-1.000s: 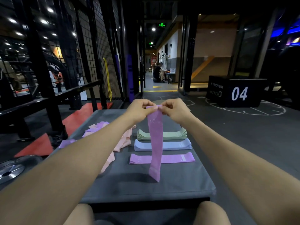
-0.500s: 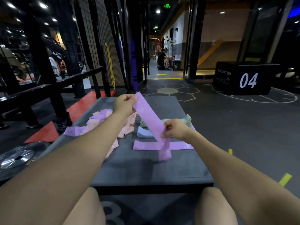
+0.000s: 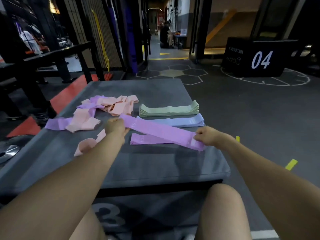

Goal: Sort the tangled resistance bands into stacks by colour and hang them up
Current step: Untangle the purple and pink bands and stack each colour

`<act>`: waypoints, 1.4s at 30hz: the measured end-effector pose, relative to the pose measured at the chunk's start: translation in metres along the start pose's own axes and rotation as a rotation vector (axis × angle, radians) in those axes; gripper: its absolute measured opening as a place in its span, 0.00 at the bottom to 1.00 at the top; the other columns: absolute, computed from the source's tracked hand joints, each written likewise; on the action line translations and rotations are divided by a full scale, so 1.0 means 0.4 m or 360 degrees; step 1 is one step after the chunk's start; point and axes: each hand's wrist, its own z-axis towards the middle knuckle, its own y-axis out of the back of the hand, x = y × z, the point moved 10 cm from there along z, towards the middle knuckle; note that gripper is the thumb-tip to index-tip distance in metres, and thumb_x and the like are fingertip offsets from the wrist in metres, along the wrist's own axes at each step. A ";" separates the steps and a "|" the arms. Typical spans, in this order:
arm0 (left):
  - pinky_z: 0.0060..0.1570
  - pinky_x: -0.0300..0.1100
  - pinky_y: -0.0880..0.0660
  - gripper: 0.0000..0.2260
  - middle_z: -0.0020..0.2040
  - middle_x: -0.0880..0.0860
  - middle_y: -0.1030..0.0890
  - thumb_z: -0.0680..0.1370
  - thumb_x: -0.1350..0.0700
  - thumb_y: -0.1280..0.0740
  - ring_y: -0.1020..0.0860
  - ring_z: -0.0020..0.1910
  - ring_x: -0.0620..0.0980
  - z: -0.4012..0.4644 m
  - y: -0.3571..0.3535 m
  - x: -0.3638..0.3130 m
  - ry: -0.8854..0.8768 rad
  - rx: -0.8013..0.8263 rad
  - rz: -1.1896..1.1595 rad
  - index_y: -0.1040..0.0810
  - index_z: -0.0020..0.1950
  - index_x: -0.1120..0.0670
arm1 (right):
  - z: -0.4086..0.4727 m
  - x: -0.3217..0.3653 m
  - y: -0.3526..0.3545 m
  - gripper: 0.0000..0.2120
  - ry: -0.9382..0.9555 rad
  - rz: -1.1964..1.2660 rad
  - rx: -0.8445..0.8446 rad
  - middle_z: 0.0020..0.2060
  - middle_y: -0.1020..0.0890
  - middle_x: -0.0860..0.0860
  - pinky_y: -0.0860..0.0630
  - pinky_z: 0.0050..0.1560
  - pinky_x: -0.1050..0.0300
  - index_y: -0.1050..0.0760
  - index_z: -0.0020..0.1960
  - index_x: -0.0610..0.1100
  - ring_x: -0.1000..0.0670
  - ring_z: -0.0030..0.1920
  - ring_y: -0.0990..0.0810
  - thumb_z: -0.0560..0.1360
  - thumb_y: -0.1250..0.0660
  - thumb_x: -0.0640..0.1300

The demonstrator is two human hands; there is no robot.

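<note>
A purple band [image 3: 161,131] is stretched flat between my hands, low over the grey padded box [image 3: 155,170]. My left hand [image 3: 115,126] grips its left end and my right hand [image 3: 207,136] pinches its right end. Under it lies another purple band [image 3: 138,141], flat on the box. Behind that sit a blue stack [image 3: 188,121] and a green stack [image 3: 168,110]. A tangle of pink and purple bands [image 3: 97,111] lies at the left, and a loose pink band [image 3: 85,147] curls beside my left forearm.
A black wire-mesh rack [image 3: 97,37] with a yellow band [image 3: 102,40] hanging on it stands behind the box on the left. A black soft box marked 04 [image 3: 256,59] sits on the floor at the far right. A person crouches far down the corridor [image 3: 164,37].
The purple band went from hanging upright from both hands to lying stretched out sideways. My right hand slid down to its other end and both hands lowered it over the purple band on the box.
</note>
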 end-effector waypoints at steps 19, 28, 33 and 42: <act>0.46 0.44 0.27 0.03 0.48 0.60 0.19 0.74 0.62 0.36 0.22 0.46 0.59 0.101 -0.036 0.108 -0.0243 0.0166 0.1362 0.24 0.43 0.57 | 0.120 -0.148 0.072 0.10 -0.0299 0.0374 -0.0598 0.50 0.18 0.42 0.32 0.45 0.63 0.21 0.51 0.39 0.49 0.44 0.24 0.70 0.30 0.34; 0.42 0.40 0.30 0.07 0.41 0.57 0.23 0.74 0.64 0.35 0.26 0.40 0.54 0.118 -0.031 0.121 -0.0245 0.0177 0.1427 0.25 0.36 0.56 | 0.119 -0.149 0.087 0.08 -0.0301 0.0276 -0.0644 0.50 0.18 0.42 0.32 0.46 0.62 0.21 0.50 0.38 0.48 0.44 0.26 0.72 0.33 0.33; 0.43 0.41 0.29 0.13 0.41 0.57 0.23 0.73 0.65 0.34 0.26 0.40 0.54 0.127 -0.018 0.129 -0.0217 0.0129 0.1393 0.29 0.31 0.53 | 0.119 -0.168 0.084 0.08 -0.0341 0.0343 -0.0670 0.50 0.19 0.41 0.30 0.46 0.60 0.22 0.50 0.38 0.47 0.44 0.25 0.72 0.33 0.33; 0.48 0.44 0.26 0.11 0.43 0.56 0.21 0.72 0.63 0.29 0.24 0.43 0.54 0.144 -0.012 0.141 -0.0183 0.0133 0.1378 0.27 0.34 0.53 | 0.115 -0.166 0.081 0.07 -0.0316 0.0356 -0.0741 0.51 0.19 0.39 0.31 0.47 0.60 0.23 0.51 0.35 0.42 0.50 0.22 0.73 0.34 0.33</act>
